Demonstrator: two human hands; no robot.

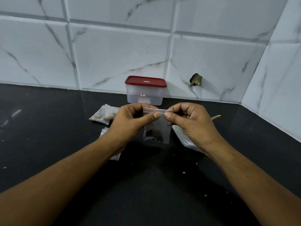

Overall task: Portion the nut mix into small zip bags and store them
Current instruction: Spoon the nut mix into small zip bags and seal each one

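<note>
A small clear zip bag (158, 130) with dark nut mix in its bottom hangs above the black counter. My left hand (130, 119) pinches the left part of its zip strip between thumb and forefinger. My right hand (190, 121) pinches the right part of the same strip, the two thumbs almost meeting at the middle. A filled small bag (101, 115) of nuts lies on the counter behind my left hand. Another small bag (114, 156) peeks out from under my left wrist. A larger clear bag (184, 137) lies partly hidden under my right hand.
A clear plastic container with a red lid (145, 90) stands closed against the tiled wall. A pale flat stick (215, 117) pokes out behind my right hand. Crumbs dot the black counter (48, 136). The tiled wall turns a corner at the right.
</note>
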